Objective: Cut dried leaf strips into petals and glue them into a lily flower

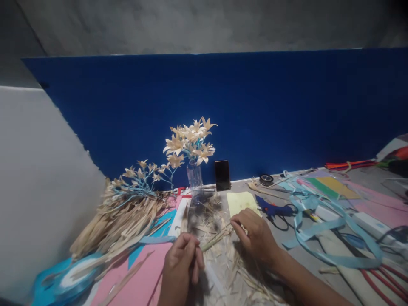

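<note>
My left hand (pixel 184 265) is closed, its fingers pinching one end of a thin, pale greenish-tan strip of dried husk (pixel 215 240). The strip slants up to my right hand (pixel 255 238), whose thumb and fingers are pinched around its other end. Just left of my left hand a light blue ribbon (pixel 157 239) reaches its fingers; whether they hold it too I cannot tell. Husk scraps (pixel 234 270) litter the surface beneath both hands. Behind my right hand lies a pale yellow paper (pixel 240 203).
A clear vase (pixel 195 180) holds cream husk flowers (pixel 191 138). Dried husks (pixel 124 227) and smaller blue-stemmed flowers (pixel 137 182) lie left, near a blue ribbon roll (pixel 76 276). A phone (pixel 222 175) leans on the blue board (pixel 270 114). At right are a blue glue gun (pixel 274 208) and loose ribbon (pixel 344 259).
</note>
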Tool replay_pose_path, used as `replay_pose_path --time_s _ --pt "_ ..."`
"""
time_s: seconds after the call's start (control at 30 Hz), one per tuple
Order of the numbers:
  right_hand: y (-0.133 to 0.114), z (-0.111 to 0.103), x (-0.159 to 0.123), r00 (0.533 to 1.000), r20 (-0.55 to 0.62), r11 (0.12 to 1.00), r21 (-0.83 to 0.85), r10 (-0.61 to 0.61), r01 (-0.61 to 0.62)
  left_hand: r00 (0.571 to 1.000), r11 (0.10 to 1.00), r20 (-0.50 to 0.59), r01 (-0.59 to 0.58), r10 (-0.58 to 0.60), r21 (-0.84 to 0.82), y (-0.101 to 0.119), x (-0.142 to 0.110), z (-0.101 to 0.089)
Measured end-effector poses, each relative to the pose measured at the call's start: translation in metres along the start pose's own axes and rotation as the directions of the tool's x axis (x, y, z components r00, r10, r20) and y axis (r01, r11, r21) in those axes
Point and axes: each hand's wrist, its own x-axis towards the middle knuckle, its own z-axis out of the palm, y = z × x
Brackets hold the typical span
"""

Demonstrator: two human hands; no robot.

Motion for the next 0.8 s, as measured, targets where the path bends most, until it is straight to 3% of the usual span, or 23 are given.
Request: replay_pose_path --time_s 0.1,0.17,0.3,0.43,0.57,0.63,0.7,0.8 --pt "-0.003 0.004 -0.003 0.999 0.046 1.000 0.003 -0.020 0.020 0.992 0.999 0.124 0.030 -0.033 0.022 -0.002 -0.005 0.005" --pt "-0.005 0.005 -0.004 0.998 0.064 0.999 0.035 -0.025 0.023 0.986 0.992 0.166 0.010 -0.031 0.124 -0.003 -0.010 0.010" --pt "-0.004 0.004 -0.005 1.000 0.021 0.996 0.085 -0.004 0.003 0.979 0.897 0.179 -0.164 0.097 0.411 0.005 -0.015 0.015" --pt "-0.004 0.002 -0.004 1.000 -0.027 0.996 0.088 -0.004 0.007 0.901 0.715 0.250 -0.433 0.353 0.549 0.017 -0.009 0.009" --pt "-0.008 0.004 -0.007 0.997 -0.016 0.995 0.069 -0.074 0.075 0.822 0.580 0.310 -0.560 0.477 0.592 0.013 0.006 0.003" --pt "-0.010 0.005 -0.008 0.994 -0.005 0.993 0.057 -0.106 0.106 0.792 0.528 0.292 -0.584 0.536 0.616 0.007 0.012 0.003" --pt "-0.011 0.005 -0.008 0.992 -0.003 0.991 0.048 -0.125 0.125 0.776 0.533 0.190 -0.567 0.602 0.627 0.000 0.014 0.005" --pt "-0.010 0.004 -0.007 0.991 -0.034 0.991 0.020 -0.132 0.133 0.838 0.670 0.050 -0.469 0.543 0.575 -0.005 0.013 0.006"
